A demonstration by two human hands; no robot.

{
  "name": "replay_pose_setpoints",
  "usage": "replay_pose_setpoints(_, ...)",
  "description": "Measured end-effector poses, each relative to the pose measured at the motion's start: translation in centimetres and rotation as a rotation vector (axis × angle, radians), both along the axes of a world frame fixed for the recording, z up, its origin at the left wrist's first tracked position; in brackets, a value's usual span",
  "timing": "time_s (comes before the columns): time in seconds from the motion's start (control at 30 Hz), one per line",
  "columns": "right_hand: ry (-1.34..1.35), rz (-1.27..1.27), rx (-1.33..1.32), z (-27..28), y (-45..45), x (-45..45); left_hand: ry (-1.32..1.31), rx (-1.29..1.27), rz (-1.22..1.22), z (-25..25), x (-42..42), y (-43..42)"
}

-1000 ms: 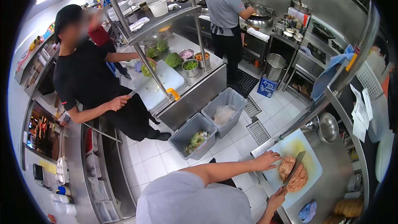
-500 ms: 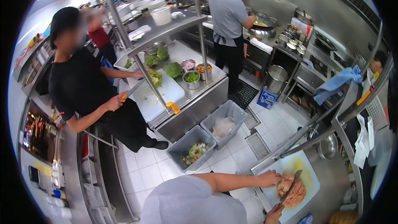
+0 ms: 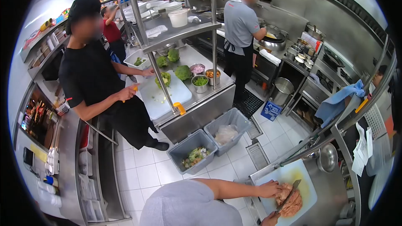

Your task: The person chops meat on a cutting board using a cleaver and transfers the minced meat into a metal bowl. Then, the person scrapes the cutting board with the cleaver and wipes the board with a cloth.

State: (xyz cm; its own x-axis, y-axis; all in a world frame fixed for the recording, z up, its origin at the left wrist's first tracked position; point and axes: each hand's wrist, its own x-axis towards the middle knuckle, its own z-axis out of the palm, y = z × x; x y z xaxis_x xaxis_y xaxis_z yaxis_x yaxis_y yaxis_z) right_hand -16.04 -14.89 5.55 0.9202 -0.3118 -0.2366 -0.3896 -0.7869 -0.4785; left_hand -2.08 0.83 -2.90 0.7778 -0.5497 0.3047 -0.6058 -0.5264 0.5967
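Observation:
My right hand (image 3: 270, 219) is closed around the handle of a knife (image 3: 289, 199). Its broad blade stands in a pile of pink raw meat (image 3: 291, 206), with chopped-looking pieces along one side. On the other side of the blade, my left hand (image 3: 269, 188) holds the meat with bent fingers; the fingertips are partly hidden. Underneath lies a white cutting board (image 3: 309, 189) with a yellowish stain, on a steel counter.
A co-worker in black (image 3: 94, 67) holds a knife by a white board (image 3: 166, 95) with broccoli. Another person in grey (image 3: 240, 19) stands at the stove. Two grey bins (image 3: 178, 168) are on the tiled floor. A metal bowl (image 3: 327, 158) sits beyond my board.
The camera view has shifted slightly. My left hand has moved farther onto the meat. The knife remains in the meat. The black-clad co-worker's knife hand has moved slightly.

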Motion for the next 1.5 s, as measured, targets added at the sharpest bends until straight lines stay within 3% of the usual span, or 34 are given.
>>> replay_pose_setpoints(0.13, 0.001, -0.074, -0.006, 0.3, 0.4, 0.0, 0.103, 0.038, -0.024, -0.4, 0.6, -0.8)
replay_pose_setpoints(0.27, -0.247, -0.072, -0.015, -4.4, -1.4, -0.1, 0.042, 0.113, -0.026, 0.4, 0.7, -0.2)
replay_pose_setpoints(0.33, -0.226, -0.076, -0.061, -5.5, -1.5, -0.1, 0.160, 0.122, 0.038, 1.0, 0.8, -0.3)
replay_pose_setpoints(0.37, -0.298, 0.052, 0.106, -11.5, -5.6, 0.1, 0.062, -0.129, 0.066, -3.6, 1.3, -1.5)
replay_pose_setpoints(0.4, -0.222, -0.002, 0.032, -8.9, -4.2, -0.5, -0.048, -0.056, 0.029, -4.0, 1.2, -0.9)
replay_pose_setpoints(0.43, -0.141, -0.051, -0.040, -5.7, -2.4, -0.9, -0.020, -0.226, -0.035, -2.6, 1.1, -0.1)
replay_pose_setpoints(0.47, -0.102, -0.062, -0.061, -4.3, -1.8, -0.4, 0.053, 0.036, -0.084, -4.4, 1.1, -0.4)
replay_pose_setpoints(0.5, -0.063, -0.073, -0.083, -2.8, -1.2, -0.1, 0.002, 0.193, -0.015, -1.9, 1.1, 0.3)
replay_pose_setpoints(0.53, -0.040, -0.111, -0.069, -0.8, -0.1, 0.0, 0.019, 0.119, -0.095, -1.7, 1.3, 1.0)
replay_pose_setpoints(0.57, -0.065, -0.129, -0.085, -0.9, 0.2, 0.3, -0.054, 0.106, -0.008, 0.8, 0.1, 1.6)
replay_pose_setpoints(0.63, -0.139, -0.106, -0.053, -3.7, -0.4, 0.2, 0.120, 0.204, -0.023, 2.0, -0.2, 1.8)
replay_pose_setpoints(0.73, -0.047, -0.114, -0.081, -1.8, -0.5, 1.0, 0.075, 0.174, -0.018, 2.0, -0.3, 1.7)
replay_pose_setpoints(0.87, -0.309, -0.167, 0.006, 4.4, 0.6, 1.5, 0.044, 0.131, -0.035, 2.7, -0.2, 1.8)
replay_pose_setpoints(0.93, -0.307, -0.194, -0.016, 6.2, 0.7, 1.7, 0.068, 0.112, -0.031, 3.1, 0.1, 1.5)
replay_pose_setpoints(0.97, -0.497, -0.216, 0.024, 7.4, 1.4, 1.9, 0.071, 0.096, -0.024, 3.0, 0.1, 1.3)
replay_pose_setpoints(1.0, -0.690, -0.237, 0.063, 7.8, 1.8, 2.1, 0.082, 0.096, -0.029, 2.9, 0.1, 0.9)
replay_pose_setpoints(1.07, -0.611, -0.256, -0.067, 3.3, 1.1, 1.9, 0.083, 0.072, 0.005, 3.0, 0.2, 0.5)
replay_pose_setpoints(1.13, -0.075, -0.190, -0.142, -0.3, 0.7, 1.8, 0.091, 0.075, 0.005, 3.1, 0.2, 0.4)
replay_pose_setpoints(1.23, -0.179, -0.115, -0.062, -1.0, -0.8, 2.2, 0.070, 0.080, 0.009, 3.0, 0.8, 0.5)
replay_pose_setpoints(1.43, -0.545, -0.205, 0.017, 6.1, 1.6, 2.9, 0.088, 0.064, -0.002, 3.0, 0.2, 0.5)
replay_pose_setpoints(1.5, -0.487, -0.228, -0.016, 3.7, 1.7, 2.6, 0.116, 0.086, 0.003, 2.8, 0.3, 0.6)
